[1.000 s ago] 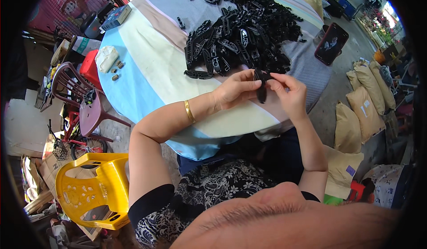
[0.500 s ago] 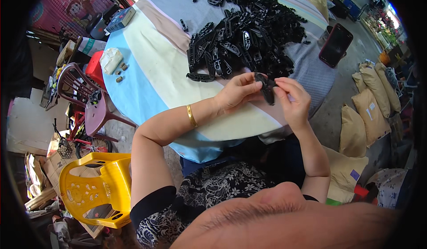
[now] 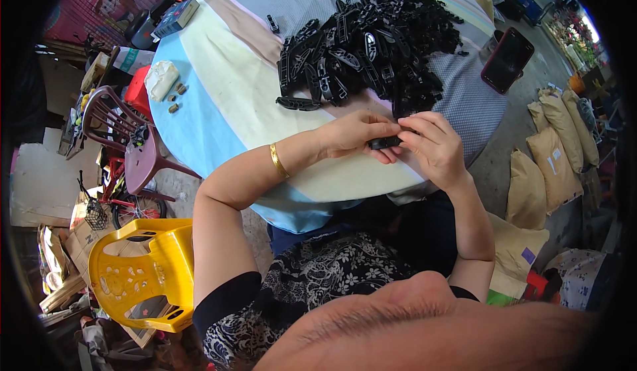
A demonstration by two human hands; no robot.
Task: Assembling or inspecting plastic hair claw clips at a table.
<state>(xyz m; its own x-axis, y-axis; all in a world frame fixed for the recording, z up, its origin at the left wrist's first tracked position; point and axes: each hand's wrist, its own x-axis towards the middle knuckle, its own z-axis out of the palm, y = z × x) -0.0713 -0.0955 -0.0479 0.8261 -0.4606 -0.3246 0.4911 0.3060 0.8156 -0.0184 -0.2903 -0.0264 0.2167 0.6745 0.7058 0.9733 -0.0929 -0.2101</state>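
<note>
Both my hands meet over the near edge of the cloth-covered table. Between the fingers of my left hand is a small black plastic piece, mostly covered by the fingers. My right hand pinches at the same piece from the other side, its thumb and fingertips pressed together close to the left thumb. Whether a second part sits in that pinch is hidden. Just beyond the hands spreads a big heap of black plastic parts, many long and curved with cut-outs. One long part lies at the heap's near left edge.
A phone leans at the table's right side. On the left lie a white bag, several small brown pieces and a blue box. A yellow chair and a purple chair stand left; full sacks line the right floor.
The black piece, earlier upright and plainly visible between my hands, is now turned flatter and more covered. My right hand has closed in toward the left. The view has shifted slightly.
</note>
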